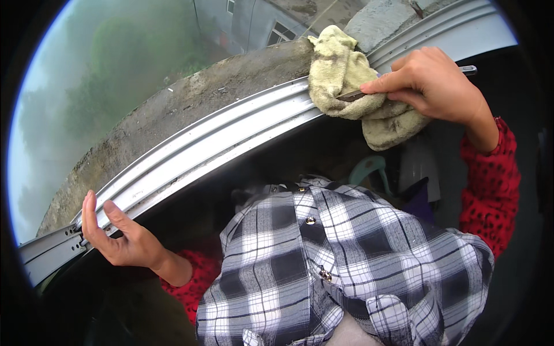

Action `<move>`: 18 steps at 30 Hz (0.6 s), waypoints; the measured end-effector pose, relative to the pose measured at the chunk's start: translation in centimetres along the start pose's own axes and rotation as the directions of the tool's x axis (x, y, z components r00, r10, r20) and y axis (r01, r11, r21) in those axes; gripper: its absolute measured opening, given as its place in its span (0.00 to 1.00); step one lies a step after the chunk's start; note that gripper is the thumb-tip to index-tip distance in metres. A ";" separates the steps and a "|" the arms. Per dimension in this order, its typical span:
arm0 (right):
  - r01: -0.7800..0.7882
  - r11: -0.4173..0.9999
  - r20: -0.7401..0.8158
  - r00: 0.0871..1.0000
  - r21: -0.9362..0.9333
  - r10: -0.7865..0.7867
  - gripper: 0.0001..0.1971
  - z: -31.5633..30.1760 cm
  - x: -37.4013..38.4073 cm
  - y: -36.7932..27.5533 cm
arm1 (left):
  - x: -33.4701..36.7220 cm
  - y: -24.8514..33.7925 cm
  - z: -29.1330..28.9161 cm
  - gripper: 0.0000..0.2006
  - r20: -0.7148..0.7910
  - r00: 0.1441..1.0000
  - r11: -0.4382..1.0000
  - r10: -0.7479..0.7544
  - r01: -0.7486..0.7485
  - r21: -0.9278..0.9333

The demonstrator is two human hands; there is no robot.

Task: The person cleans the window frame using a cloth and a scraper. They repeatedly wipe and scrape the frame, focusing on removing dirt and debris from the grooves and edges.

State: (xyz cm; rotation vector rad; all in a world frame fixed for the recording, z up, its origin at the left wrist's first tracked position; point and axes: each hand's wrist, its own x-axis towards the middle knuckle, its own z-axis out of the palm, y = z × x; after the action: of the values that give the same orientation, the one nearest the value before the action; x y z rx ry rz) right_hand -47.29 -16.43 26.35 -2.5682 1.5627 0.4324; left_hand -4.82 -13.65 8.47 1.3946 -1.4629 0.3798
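My right hand (433, 83) is closed round a slim metal tool with a flat dark blade (351, 96), and its shiny end (468, 70) sticks out past the wrist side. The blade's tip rests against a dirty yellow-green cloth (340, 72). This cloth is draped over the white window track (213, 135), with its lower part hanging down on the inner side. At the track's left end, my left hand (124, 236) is raised, palm turned up and fingers apart, with nothing in it. Whether the tool is a knife or a scraper I cannot tell.
A rough concrete ledge (190, 92) runs along the track's outer side. Beyond it lie blurred greenery (115, 63) and a grey building (248, 23) far below. On the dark inner side, a pale green curved object (369, 167) shows beside my checked shirt (340, 248).
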 end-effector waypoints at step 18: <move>0.188 0.962 0.181 0.972 -0.199 -0.152 0.20 -1.1 2.0 -3.8 | -1.0 1.5 0.5 0.20 -0.063 0.975 0.967 0.213 -0.201 0.158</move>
State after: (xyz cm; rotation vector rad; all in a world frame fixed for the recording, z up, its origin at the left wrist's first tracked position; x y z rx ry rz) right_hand -42.89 -16.60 26.62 -2.7127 1.2909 0.8120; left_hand -6.56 -13.10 8.02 1.3315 -1.5446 0.6832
